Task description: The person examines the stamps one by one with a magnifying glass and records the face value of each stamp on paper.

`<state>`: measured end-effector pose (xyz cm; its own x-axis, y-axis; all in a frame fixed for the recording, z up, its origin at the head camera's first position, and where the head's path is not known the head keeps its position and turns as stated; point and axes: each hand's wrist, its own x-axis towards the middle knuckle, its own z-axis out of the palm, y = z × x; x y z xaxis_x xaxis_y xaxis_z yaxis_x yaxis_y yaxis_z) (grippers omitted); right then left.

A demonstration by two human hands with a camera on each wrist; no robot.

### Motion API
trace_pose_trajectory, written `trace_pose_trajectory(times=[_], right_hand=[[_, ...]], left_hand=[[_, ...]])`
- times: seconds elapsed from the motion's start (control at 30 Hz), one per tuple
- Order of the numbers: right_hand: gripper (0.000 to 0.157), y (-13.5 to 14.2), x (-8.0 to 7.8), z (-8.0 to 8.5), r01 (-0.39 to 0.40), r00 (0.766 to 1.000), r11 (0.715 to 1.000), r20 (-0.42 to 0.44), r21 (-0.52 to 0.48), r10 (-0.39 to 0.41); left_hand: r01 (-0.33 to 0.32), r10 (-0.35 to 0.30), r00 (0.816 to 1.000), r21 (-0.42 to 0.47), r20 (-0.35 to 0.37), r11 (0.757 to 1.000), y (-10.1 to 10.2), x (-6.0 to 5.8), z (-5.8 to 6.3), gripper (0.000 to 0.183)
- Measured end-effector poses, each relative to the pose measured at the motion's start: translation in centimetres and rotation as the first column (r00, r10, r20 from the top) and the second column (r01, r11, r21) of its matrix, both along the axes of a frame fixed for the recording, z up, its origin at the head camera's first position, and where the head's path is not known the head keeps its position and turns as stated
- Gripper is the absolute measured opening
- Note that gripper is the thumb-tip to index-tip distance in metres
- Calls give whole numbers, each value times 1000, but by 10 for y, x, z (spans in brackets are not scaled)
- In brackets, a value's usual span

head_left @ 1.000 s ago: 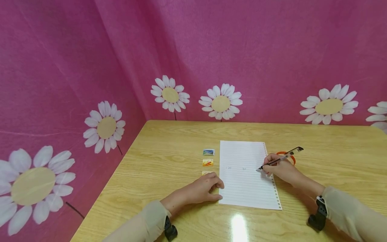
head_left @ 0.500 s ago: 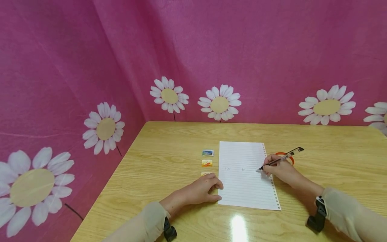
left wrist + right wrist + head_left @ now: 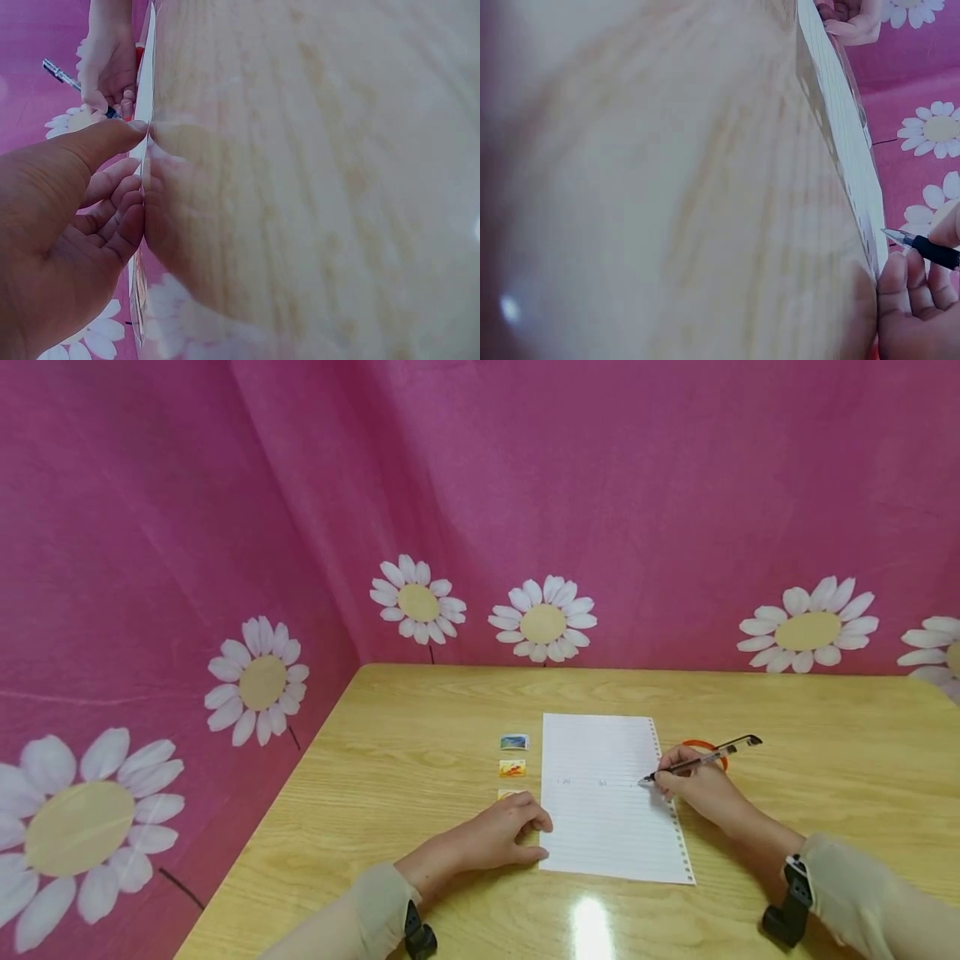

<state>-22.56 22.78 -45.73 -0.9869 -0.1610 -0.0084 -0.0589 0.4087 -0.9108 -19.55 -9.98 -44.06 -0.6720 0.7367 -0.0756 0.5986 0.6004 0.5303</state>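
Observation:
In the head view a sheet of lined paper [image 3: 600,835] with punched holes down its right side lies on the table. My right hand [image 3: 701,789] pinches a black-and-clear pen [image 3: 738,746], its tip at the sheet near the right edge. The right wrist view shows the bare pen point [image 3: 897,237] just over the paper. Faint handwritten figures [image 3: 564,782] run in a row left of the tip. Along the left edge of the sheet rests my left hand [image 3: 498,835], fingers loosely bent, thumb and fingertips touching that edge.
Left of the paper sit small stamp-like pictures: a blue one [image 3: 514,742], a yellow-red one [image 3: 513,768] and another [image 3: 510,794] partly behind my left hand. An orange-red ring [image 3: 699,743] lies behind my right hand. A pink flowered curtain [image 3: 637,510] borders the table.
A small mark has appeared on the paper beside the pen tip, right of the earlier figures. The pen has shifted slightly right. My left hand stays at the sheet's edge.

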Motion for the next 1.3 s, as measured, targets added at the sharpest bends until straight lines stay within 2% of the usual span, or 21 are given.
trace_pose_trajectory(times=[0.17,0.57,0.9,1.3], right_hand=[[19,-1,2,-2,-13,999,1000,-32,-17,12],[17,-5,4,-4,-5,997,999,-79,46,8],[17,-3,2,-3,-2,998,996,-63,88,8],[18,-1,1,-1,-25,999,997,-44,73,29]], left_hand=[[-4,4,1000,-5,-2,1000,-2,1,0,25],[-11,10,1000,-10,-16,1000,-2,1,0,26],[7,-7,1000,2,-18,1000,-3,-2,-4,25],[7,-8,1000,-5,-15,1000,-2,-2,-2,26]])
